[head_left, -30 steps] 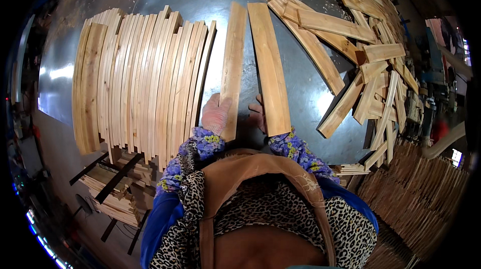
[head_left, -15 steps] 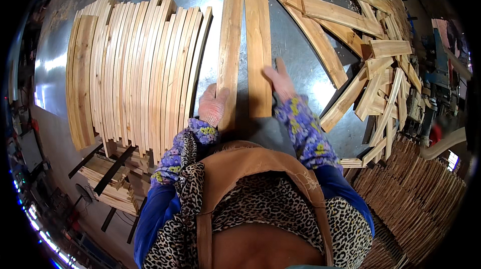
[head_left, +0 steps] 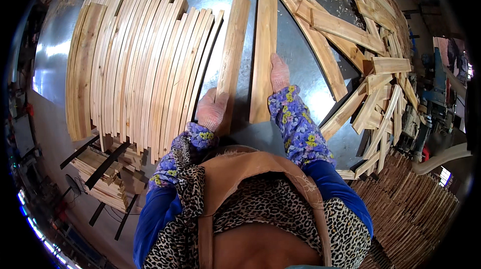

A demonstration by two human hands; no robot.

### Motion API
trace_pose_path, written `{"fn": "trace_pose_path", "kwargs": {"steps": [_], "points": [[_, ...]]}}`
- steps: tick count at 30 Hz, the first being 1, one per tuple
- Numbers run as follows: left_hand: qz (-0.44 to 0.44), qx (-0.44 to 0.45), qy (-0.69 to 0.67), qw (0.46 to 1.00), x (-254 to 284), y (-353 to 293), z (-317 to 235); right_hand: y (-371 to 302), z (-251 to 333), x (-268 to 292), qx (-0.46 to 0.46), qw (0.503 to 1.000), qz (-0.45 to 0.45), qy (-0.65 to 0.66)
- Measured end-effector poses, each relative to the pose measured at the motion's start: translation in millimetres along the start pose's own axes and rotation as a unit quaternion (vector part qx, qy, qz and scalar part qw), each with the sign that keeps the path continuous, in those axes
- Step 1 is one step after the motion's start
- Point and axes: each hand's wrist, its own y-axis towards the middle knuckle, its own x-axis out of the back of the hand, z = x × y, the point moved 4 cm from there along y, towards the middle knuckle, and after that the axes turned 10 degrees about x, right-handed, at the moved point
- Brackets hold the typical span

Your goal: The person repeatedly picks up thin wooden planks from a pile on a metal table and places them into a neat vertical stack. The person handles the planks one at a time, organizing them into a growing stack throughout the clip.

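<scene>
My left hand [head_left: 211,109], in a pale pinkish glove, grips the near part of a narrow wooden board [head_left: 234,48], its thumb along the near face. Beside it, a second wooden plank [head_left: 264,43] lies lengthwise away from me, slightly tilted. My right hand [head_left: 279,73], gloved likewise, closes on this plank's right edge; its fingertips are partly hidden. A strip of grey metal tabletop shows between the two pieces. Left of my left hand, a long row of boards [head_left: 135,68] stands on edge, packed side by side.
A loose heap of planks [head_left: 350,33] lies crosswise at the right of the metal table [head_left: 305,76], with sawdust at the far side. Stacked wood strips [head_left: 406,214] rise at the lower right. More boards [head_left: 107,181] rest on dark bars at the lower left.
My right hand has closed on the right plank's edge, where its fingers were spread before. That plank has tipped a little. My left hand keeps its hold, its board now turned slightly.
</scene>
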Motion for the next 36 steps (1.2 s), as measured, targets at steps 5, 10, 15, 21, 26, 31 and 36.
{"fn": "trace_pose_path", "kwargs": {"steps": [5,10,15,21,26,31,36], "points": [[0.01,0.008,-0.002,1.0,1.0,8.1,0.4,-32.6,20.9,-19.8,-0.149,0.917,0.05,0.367],[-0.035,-0.059,0.044,0.997,1.1,20.6,18.1,-35.1,36.5,-11.8,-0.139,0.751,0.171,0.622],[0.005,0.0,-0.013,1.0,3.4,15.7,11.5,-41.6,41.1,-5.0,-0.02,0.7,0.265,0.662],[0.057,0.048,-0.088,0.993,5.7,8.3,1.3,-38.8,29.1,6.4,-0.078,0.771,0.181,0.605],[0.033,0.0,-0.153,0.988,9.3,6.5,-10.7,-24.8,34.1,17.6,-0.065,0.977,0.02,0.203],[-0.011,-0.074,-0.059,0.995,48.2,42.2,-60.4,-22.7,29.6,16.0,0.005,0.98,0.053,-0.192],[0.012,-0.088,-0.107,0.99,108.1,116.6,-146.0,-31.8,29.7,6.3,-0.008,0.986,0.051,-0.161]]}}
